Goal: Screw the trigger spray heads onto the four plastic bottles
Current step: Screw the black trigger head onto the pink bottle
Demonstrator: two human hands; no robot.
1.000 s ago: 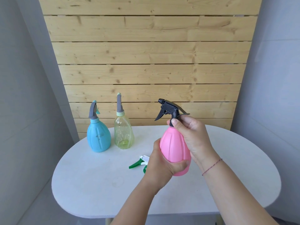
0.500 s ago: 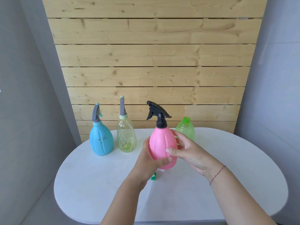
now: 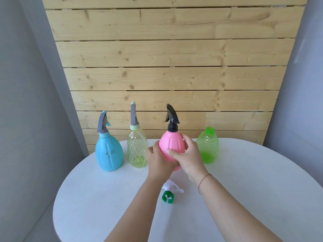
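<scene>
The pink bottle (image 3: 172, 147), topped with a black spray head (image 3: 171, 119), sits gripped between left hand (image 3: 160, 163) and right hand (image 3: 189, 158).

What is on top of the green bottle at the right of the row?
Nothing: the green bottle has a bare, open threaded neck. Its green-and-white spray head lies on the table. The right hand covers part of the bottle's left side.

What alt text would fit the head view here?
Both hands, left hand and right hand, hold a pink bottle with a black spray head over a white table. Blue bottle and yellow bottle are capped; the green bottle is open, its green-and-white spray head lying loose.
</scene>
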